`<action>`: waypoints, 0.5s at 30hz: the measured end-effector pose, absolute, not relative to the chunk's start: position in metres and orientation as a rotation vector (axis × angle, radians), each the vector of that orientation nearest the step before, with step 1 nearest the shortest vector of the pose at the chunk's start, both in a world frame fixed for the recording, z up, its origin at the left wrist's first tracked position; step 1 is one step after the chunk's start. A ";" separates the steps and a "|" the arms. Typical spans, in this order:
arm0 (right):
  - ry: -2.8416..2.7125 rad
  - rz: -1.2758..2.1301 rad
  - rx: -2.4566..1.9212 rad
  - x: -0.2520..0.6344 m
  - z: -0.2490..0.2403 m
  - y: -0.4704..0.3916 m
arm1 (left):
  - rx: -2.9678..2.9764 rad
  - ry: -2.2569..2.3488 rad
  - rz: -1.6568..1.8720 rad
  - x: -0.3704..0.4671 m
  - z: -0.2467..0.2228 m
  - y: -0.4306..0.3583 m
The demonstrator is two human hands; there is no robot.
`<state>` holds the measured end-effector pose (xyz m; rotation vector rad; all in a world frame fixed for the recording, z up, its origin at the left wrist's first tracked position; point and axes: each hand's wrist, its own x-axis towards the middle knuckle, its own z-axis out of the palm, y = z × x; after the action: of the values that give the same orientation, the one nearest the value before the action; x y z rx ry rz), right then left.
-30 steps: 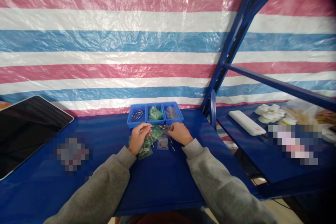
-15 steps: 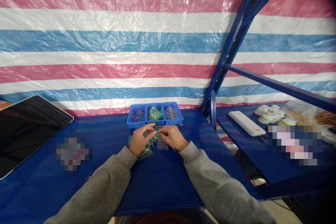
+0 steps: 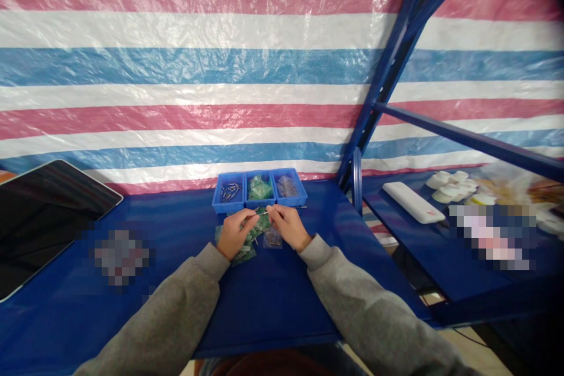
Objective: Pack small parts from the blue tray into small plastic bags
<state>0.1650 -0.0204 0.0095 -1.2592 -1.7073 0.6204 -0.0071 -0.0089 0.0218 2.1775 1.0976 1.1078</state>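
My left hand and my right hand meet just in front of the blue bins, fingertips pinched. Between them runs a thin metal rod, gripped at its left end by the left fingers and at its right end by the right ones; its exact kind is too small to make out. Beneath and beside the left hand lie several green plastic packets. A clear packet with small brownish contents rests under the right hand. Another slim rod-like piece pokes out beyond the right hand.
Three joined blue bins hold loose metal rods, green packets and clear packets. A dark-screened tablet or monitor lies left. On the right, past a blue metal frame, sit a white power bank-like box and white rolls.
My right fingertips have risen slightly, and the thin metal rod now shows between both hands. The left hand stays almost in place. The camera view has shifted slightly.
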 end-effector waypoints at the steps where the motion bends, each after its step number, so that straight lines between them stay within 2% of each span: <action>1: -1.700 0.650 -1.257 0.165 0.009 -0.020 | 2.178 1.079 1.110 -0.007 0.023 -0.010; 7: -1.723 0.681 -1.114 0.165 0.013 -0.024 | 2.059 1.053 1.092 -0.008 0.026 -0.013; 15: -1.843 0.441 -1.201 0.164 0.012 -0.023 | 2.073 0.996 1.084 -0.004 0.024 -0.012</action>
<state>0.1639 -0.0233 0.0118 -1.2007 -1.8429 0.4409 -0.0041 -0.0120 0.0243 2.0727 0.9959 1.0836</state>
